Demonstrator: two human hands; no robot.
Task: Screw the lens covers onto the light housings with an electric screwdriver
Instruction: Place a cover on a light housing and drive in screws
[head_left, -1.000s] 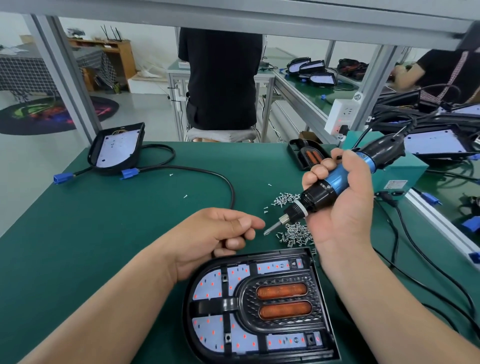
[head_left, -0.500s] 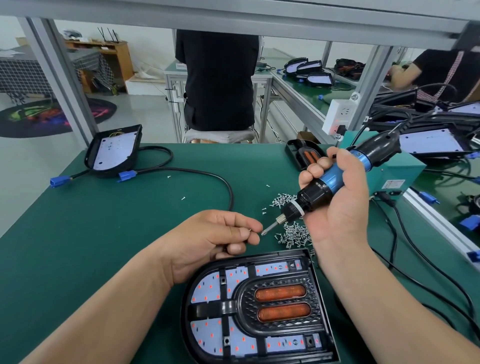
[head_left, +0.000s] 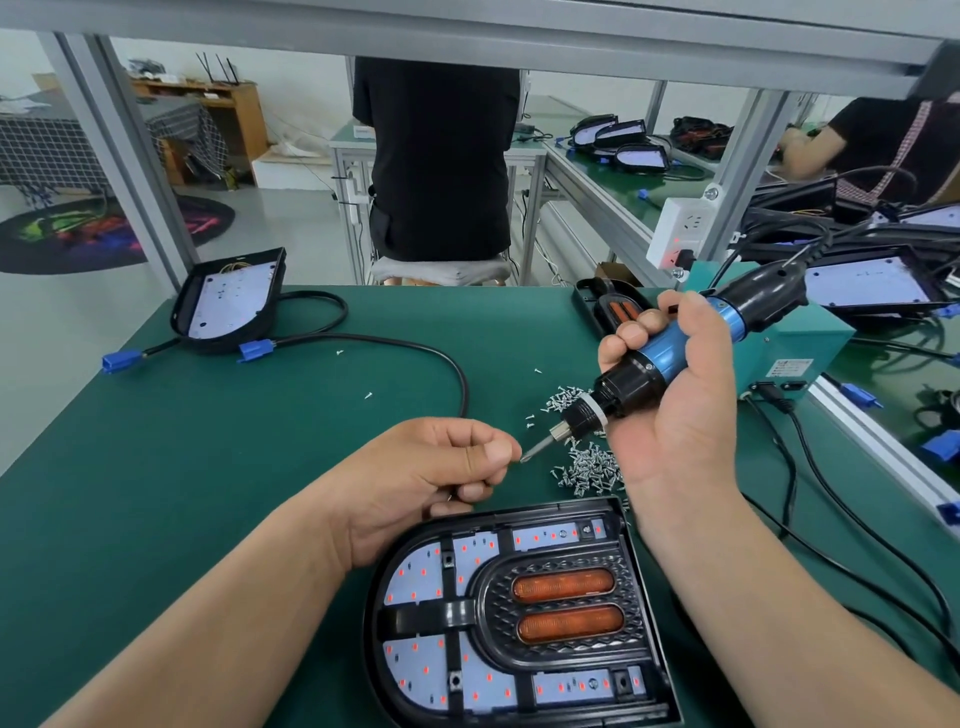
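black, d-shaped housing (head_left: 372, 629) lies flat on the green bench (head_left: 208, 467) nearest the camera, its cover (head_left: 496, 597) showing two orange ovals amid white panels dotted red. the right hand (head_left: 675, 415) grips a tilted blue-and-black screwdriver (head_left: 660, 361); the left hand (head_left: 441, 467) pinches a tiny screw (head_left: 515, 462) at its bit, beside a screw pile (head_left: 589, 467).

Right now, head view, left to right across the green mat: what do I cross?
Blue connector → open housing → left hand pinching a screw → right hand gripping the screwdriver → teal box.
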